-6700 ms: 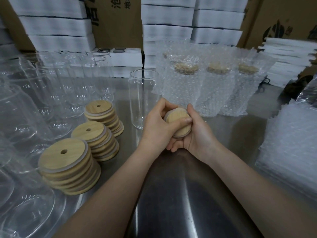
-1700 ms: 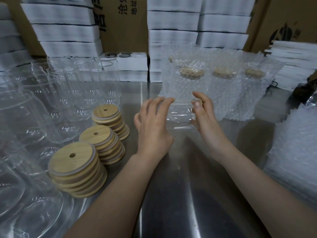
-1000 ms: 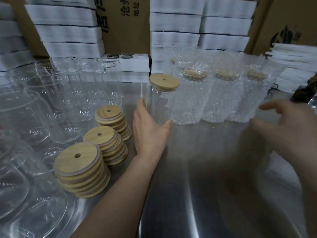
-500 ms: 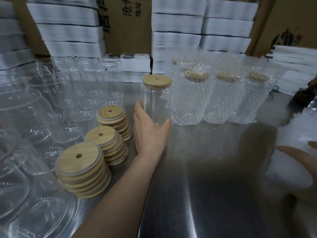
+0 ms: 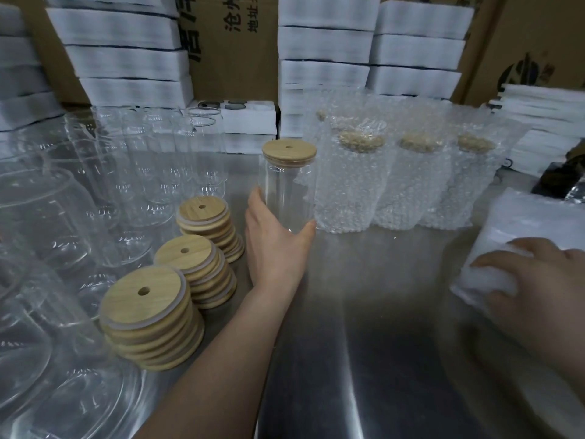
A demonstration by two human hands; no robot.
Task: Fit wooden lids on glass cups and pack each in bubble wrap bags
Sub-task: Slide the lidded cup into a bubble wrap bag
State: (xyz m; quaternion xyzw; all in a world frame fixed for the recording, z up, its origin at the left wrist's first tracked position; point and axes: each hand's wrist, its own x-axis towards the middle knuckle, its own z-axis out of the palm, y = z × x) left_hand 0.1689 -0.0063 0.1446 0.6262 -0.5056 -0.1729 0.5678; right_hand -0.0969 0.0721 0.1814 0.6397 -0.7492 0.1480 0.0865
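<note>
Swung right since the last frame: right hand [image 5: 535, 280], fingers spread flat on bubble wrap bags [image 5: 522, 248]. Left hand [image 5: 275, 245] wrapped around lidded glass cup [image 5: 289, 188], upright on steel table [image 5: 364, 312]. Bagging next, likely.

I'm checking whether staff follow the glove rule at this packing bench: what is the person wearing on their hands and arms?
Nothing that shows. The left hand and right hand are both bare, with no gloves, rings or wristbands in sight. Both forearms are uncovered right to the bottom edge of the picture, so no sleeve appears. The fingers carry no tape or finger cots.
</note>
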